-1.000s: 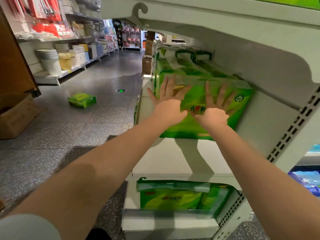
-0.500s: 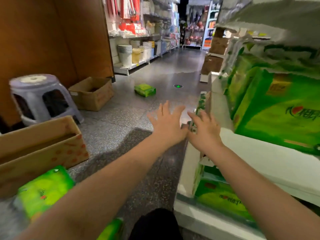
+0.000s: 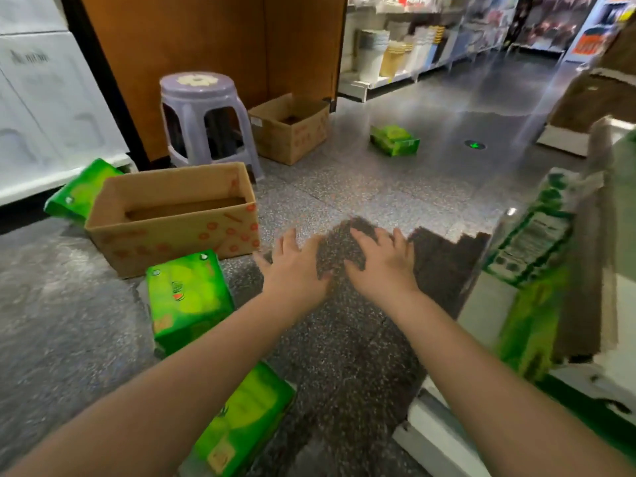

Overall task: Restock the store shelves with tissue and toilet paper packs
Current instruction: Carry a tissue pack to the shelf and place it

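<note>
Both of my hands hover palm-down over the speckled floor, fingers spread and holding nothing: my left hand, my right hand. A green tissue pack stands on the floor just left of my left hand. Another green pack lies under my left forearm. A third green pack leans behind the open cardboard box. A fourth green pack lies far out in the aisle. Blurred green packs sit on the white shelf unit at the right edge.
A purple plastic stool stands behind the big box, with a smaller open cardboard box beside it against a brown panel. White cartons stack at the far left. Shelves of buckets line the far aisle. A green arrow mark is on the floor.
My hands left the green pack on the shelf and swung left and down over the floor. My view turned from the shelf to the floor with the boxes and loose packs.
</note>
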